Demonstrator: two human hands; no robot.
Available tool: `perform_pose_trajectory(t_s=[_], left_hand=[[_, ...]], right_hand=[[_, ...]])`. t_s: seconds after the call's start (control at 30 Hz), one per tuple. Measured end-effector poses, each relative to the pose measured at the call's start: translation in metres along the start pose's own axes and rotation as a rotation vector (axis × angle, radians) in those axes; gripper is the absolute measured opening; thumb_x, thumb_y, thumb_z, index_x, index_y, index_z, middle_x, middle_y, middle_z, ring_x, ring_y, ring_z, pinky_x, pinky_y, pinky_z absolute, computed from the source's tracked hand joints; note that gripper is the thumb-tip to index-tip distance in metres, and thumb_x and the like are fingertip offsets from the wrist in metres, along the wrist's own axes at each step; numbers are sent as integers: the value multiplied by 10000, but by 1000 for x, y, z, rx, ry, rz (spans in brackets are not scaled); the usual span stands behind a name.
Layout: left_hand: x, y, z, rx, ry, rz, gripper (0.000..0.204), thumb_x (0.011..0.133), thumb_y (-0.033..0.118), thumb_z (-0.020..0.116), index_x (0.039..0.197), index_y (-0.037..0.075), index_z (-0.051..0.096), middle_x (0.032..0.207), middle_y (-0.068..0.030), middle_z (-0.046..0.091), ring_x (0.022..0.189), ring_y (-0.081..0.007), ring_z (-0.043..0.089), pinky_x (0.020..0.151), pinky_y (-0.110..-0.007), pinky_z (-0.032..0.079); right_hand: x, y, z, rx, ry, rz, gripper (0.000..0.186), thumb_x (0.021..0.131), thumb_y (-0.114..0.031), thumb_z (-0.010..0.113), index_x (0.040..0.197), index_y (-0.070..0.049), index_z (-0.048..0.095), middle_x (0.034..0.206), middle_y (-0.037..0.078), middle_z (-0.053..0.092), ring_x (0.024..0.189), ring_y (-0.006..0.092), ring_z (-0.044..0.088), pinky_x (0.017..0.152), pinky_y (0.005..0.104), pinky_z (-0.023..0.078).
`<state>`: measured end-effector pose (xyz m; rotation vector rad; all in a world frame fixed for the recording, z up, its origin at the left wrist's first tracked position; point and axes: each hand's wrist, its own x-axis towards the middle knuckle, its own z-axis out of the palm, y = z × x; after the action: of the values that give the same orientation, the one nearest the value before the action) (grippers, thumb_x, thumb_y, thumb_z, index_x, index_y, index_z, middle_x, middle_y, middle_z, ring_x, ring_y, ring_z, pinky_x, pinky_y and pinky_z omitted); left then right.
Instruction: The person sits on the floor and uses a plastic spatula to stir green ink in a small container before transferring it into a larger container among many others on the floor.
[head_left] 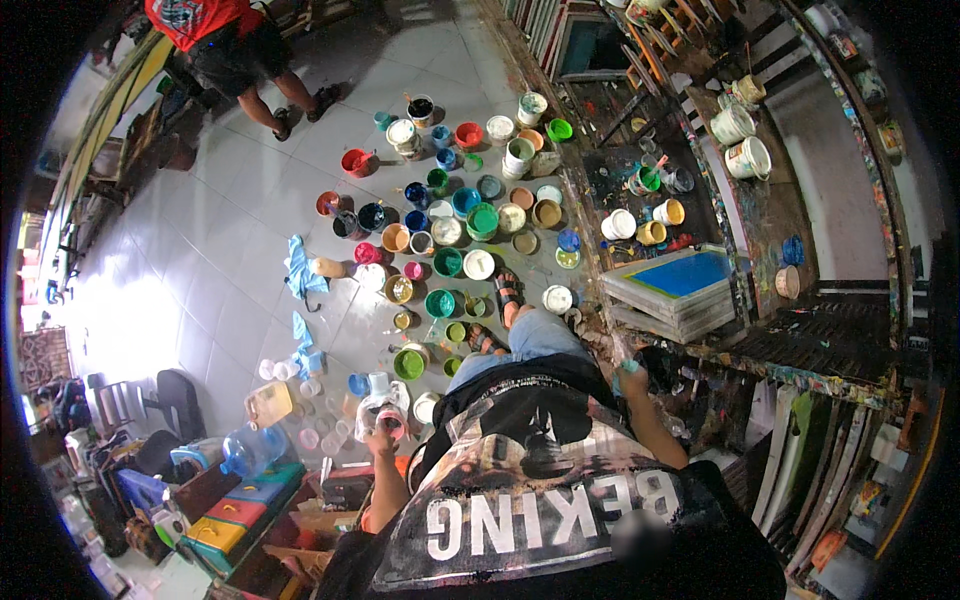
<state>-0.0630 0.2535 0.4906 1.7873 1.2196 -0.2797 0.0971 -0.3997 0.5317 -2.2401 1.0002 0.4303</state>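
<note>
Low on the left, my left hand (380, 440) closes on the edge of a small pink cup (392, 424), with a white plastic bag (376, 407) beside it. My right hand (634, 382) hangs at my right side by the wooden rack, closed around a small light-blue thing (627, 367) whose kind I cannot make out. In front of my sandalled feet, many open paint pots stand on the floor, among them a green pot (409, 363), a teal pot (439, 303) and a white pot (479, 265).
Paint-stained wooden racking (650, 345) runs along my right, bearing stacked frames with a blue panel (690, 272) and more pots. Left lie blue cloths (303, 270), a clear blue water jug (252, 452) and a multicoloured box (240, 510). Another person (235, 55) stands far left.
</note>
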Motion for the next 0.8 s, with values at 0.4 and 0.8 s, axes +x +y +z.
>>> perform_pose_trajectory(t_s=[0.4, 0.8], left_hand=[[-31, 44, 38, -346, 86, -273, 722, 818, 421, 707, 1351, 20, 431, 1017, -134, 632, 716, -239, 639, 527, -357, 508], [-76, 67, 58, -20, -1, -87, 605, 873, 263, 673, 1390, 63, 430, 1214, -164, 530, 925, -261, 615, 627, -339, 541]], right_hand=[[35, -20, -15, -43, -4, -15, 323, 829, -314, 638, 929, -8, 665, 929, 145, 666, 822, 301, 640, 753, 430, 492], [95, -171, -67, -530, -328, -53, 641, 890, -561, 522, 1047, 42, 672, 1117, 276, 634, 1055, 408, 612, 898, 465, 477]])
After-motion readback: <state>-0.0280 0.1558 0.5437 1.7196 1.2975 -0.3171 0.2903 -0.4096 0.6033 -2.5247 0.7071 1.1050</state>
